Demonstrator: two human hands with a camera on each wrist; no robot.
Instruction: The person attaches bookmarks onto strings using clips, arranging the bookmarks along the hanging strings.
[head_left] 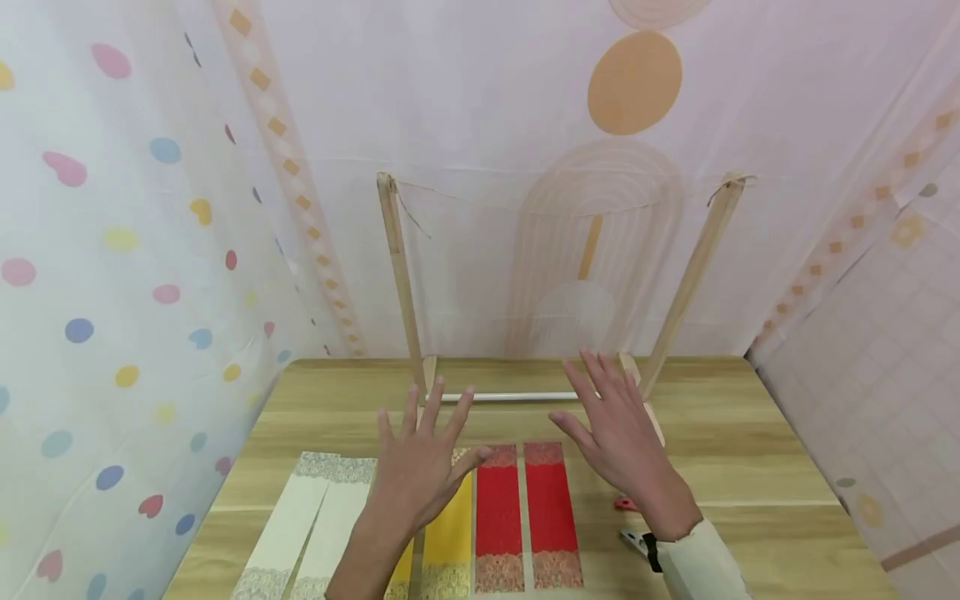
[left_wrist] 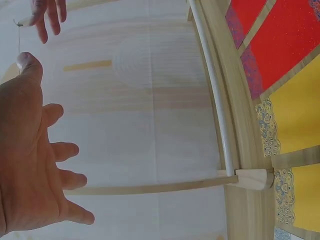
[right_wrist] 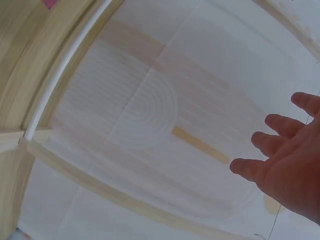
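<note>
My left hand [head_left: 420, 475] hovers palm down with fingers spread, covering parts of the yellow strips [head_left: 450, 537]. My right hand [head_left: 618, 437] is held out with spread fingers, right of the red strips [head_left: 498, 508]. Neither hand holds anything. Ahead stands a wooden frame: a left post [head_left: 401, 275], a right post [head_left: 693, 283] and a white rod [head_left: 517, 397] between them low down. A thin string [head_left: 465, 198] sags between the post tops. In the left wrist view, the left hand [left_wrist: 30, 160] shows splayed fingers; in the right wrist view, the right hand [right_wrist: 295, 160] does too.
Two white strips [head_left: 281, 525] with patterned ends lie at the left of the wooden table [head_left: 765, 483]. A metal-tipped tool [head_left: 636, 542] with a black part and a small red object [head_left: 625, 503] lie by the right wrist, partly hidden. Printed curtains [head_left: 465, 83] surround the table.
</note>
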